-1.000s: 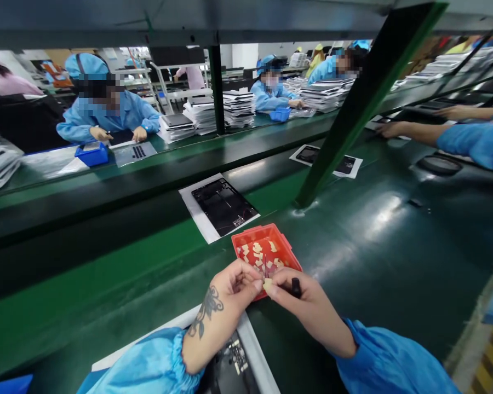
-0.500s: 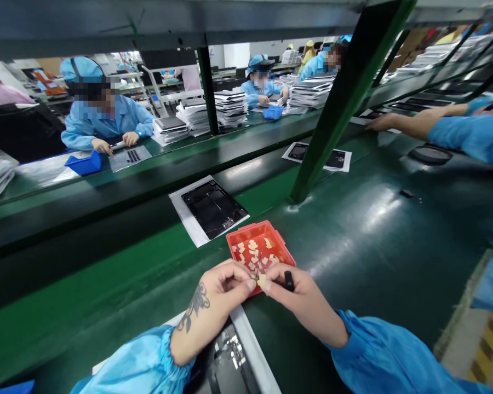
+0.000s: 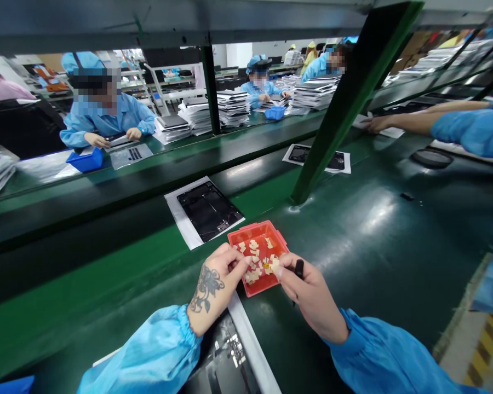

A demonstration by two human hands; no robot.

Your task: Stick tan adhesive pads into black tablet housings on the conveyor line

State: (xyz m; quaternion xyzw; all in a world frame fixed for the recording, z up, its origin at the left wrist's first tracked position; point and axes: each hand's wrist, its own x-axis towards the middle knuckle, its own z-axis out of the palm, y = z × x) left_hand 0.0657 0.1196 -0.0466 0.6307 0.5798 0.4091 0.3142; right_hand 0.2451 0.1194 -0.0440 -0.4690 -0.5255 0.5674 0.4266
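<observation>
Since the earlier frame the hands had parted. The left hand rested loosely curled at the red tray's near-left rim; the right hand gripped a black tool, fingertips pinching a pale sticker over the tray. Picking seemed underway; next, a clean peel.

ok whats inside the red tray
The red tray holds a loose pile of small pale tabs. Both hands cover its near corners, so anything there is hidden.

The hands have drawn apart: the left hand now sits at the red tray's nine o'clock edge, the right hand at its four o'clock corner, a small piece over the tray.
</observation>
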